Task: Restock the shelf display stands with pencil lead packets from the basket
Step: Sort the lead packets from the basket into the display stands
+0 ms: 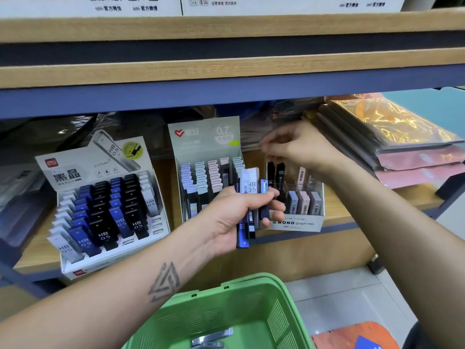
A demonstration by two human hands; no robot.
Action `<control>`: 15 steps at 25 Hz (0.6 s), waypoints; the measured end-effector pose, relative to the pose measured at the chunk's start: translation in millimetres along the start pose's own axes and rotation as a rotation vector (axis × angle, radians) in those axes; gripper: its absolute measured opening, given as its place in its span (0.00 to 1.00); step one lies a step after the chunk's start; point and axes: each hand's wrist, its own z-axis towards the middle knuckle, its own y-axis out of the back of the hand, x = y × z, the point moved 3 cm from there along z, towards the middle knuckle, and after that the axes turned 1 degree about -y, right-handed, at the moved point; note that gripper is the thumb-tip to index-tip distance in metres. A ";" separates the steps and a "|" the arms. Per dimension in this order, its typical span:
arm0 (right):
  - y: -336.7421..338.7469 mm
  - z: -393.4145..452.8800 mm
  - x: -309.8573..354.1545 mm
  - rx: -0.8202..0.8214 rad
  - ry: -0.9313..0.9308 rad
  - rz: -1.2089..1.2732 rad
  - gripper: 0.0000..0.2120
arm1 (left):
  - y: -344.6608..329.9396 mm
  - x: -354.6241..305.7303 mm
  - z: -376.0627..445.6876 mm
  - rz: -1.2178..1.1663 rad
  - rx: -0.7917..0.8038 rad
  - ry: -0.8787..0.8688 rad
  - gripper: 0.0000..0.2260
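My left hand (235, 215) grips a bundle of pencil lead packets (251, 197), white, blue and black, in front of the shelf. My right hand (299, 147) hovers over the back row of the small MONO display stand (297, 224), its fingers curled down toward a black packet (279, 172); I cannot tell whether they pinch it. A middle stand (203, 137) marked 0.7 holds pastel packets. At the left, a large stand (83, 170) carries rows of blue, black and white HB 0.5 packets. The green basket (254, 295) sits below, with a packet (214, 337) inside.
A wooden shelf board (226, 71) with a dark rail runs just above the stands. Stacks of wrapped pink and orange-foil packs (402, 137) lie on the shelf at the right. An orange item (352, 335) lies on the tiled floor beside the basket.
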 end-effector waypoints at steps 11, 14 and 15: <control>19.1 -39.0 -8.0 0.367 -0.120 0.238 0.08 | 11.9 -15.3 -1.2 -0.033 -0.108 -0.113 0.05; 9.3 -45.0 -1.3 0.420 0.027 -0.021 0.07 | 15.4 -17.8 1.7 0.100 -0.167 -0.178 0.03; 3.7 -45.9 1.4 0.422 0.059 -0.001 0.09 | 14.8 -17.3 2.5 0.141 -0.181 -0.191 0.02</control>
